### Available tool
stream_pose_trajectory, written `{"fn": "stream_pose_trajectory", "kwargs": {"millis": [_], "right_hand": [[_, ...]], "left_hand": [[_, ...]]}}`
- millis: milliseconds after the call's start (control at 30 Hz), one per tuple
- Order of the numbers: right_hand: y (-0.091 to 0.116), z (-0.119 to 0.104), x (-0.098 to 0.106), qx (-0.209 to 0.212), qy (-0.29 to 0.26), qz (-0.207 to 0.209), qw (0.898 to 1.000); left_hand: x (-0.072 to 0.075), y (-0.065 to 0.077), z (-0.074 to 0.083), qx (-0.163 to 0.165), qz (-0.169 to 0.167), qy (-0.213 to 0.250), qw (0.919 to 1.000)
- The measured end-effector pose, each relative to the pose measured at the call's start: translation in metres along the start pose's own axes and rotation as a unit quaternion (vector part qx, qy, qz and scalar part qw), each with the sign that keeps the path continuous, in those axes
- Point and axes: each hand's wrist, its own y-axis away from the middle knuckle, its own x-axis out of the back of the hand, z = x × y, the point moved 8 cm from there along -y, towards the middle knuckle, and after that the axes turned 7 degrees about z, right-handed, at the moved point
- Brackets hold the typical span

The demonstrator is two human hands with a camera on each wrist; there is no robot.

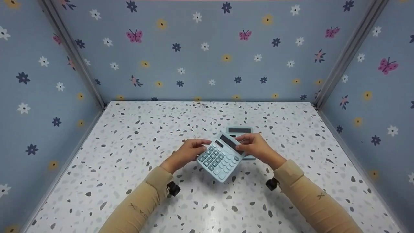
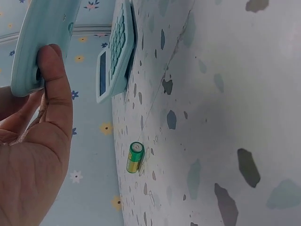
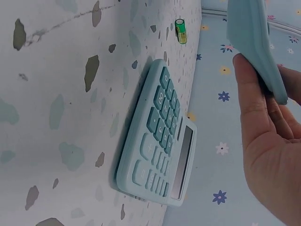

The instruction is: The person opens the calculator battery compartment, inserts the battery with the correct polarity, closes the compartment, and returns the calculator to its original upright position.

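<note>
A pale blue calculator [image 1: 217,159] is held tilted above the table, keys facing up, by both hands. My left hand [image 1: 187,152] pinches its left edge with thumb and fingers. On the opposite side, near the display, my right hand [image 1: 259,149] grips the upper right edge. A second pale blue calculator [image 3: 153,141] lies on the table under the right hand, partly covered in the head view by the held one. The left wrist view shows a green and yellow battery [image 2: 135,157] on the table beyond the left hand.
The speckled white table [image 1: 155,119] is enclosed by blue flowered panels [image 1: 207,48] at the back and both sides. Grey metal posts [image 1: 351,51] stand at the back corners. A small black wrist camera [image 1: 173,188] hangs below the left sleeve.
</note>
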Motion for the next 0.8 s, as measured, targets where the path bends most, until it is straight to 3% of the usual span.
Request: {"fn": "stream_pose_trajectory", "kwargs": {"millis": [800], "right_hand": [[-0.001, 0.006, 0.012, -0.004, -0.016, 0.019, 1.000]], "left_hand": [[0.001, 0.014, 0.001, -0.046, -0.014, -0.041, 0.9980]]}}
